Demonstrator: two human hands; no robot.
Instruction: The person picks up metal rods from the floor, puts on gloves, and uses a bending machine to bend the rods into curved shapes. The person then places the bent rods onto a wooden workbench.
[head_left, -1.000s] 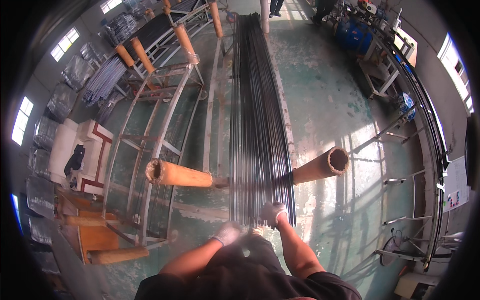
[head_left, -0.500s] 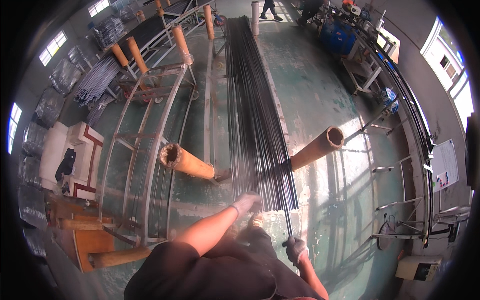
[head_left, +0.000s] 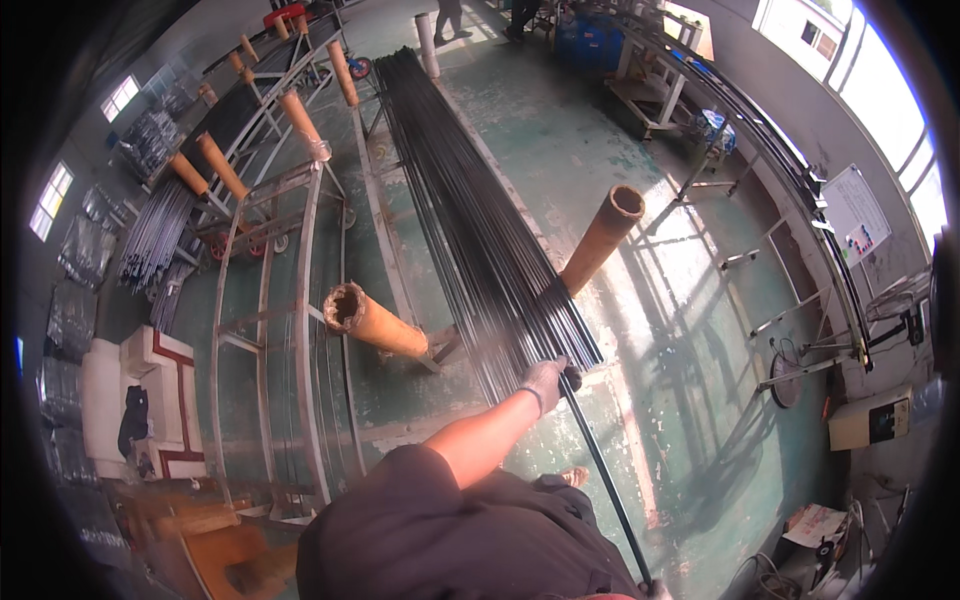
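A long bundle of thin black rods [head_left: 470, 210] lies on a low rack and runs away from me. One black rod [head_left: 605, 480] sticks out of the bundle's near end toward my lower right. My left hand [head_left: 545, 382], in a light glove, grips this rod right where it leaves the bundle. My right hand [head_left: 655, 590] shows only as a bit of glove at the lower edge, closed on the rod's near end.
Two brown tube posts [head_left: 603, 238] [head_left: 372, 322] flank the bundle's near end. A metal frame cart [head_left: 290, 330] stands to the left, with more rod bundles [head_left: 155, 235] beyond it. Stands and benches line the right wall. A person's legs [head_left: 447, 15] show far off.
The single rod has come further out of the bundle toward me. My right hand has dropped to the lower edge, and my left hand has reached forward to the bundle's end.
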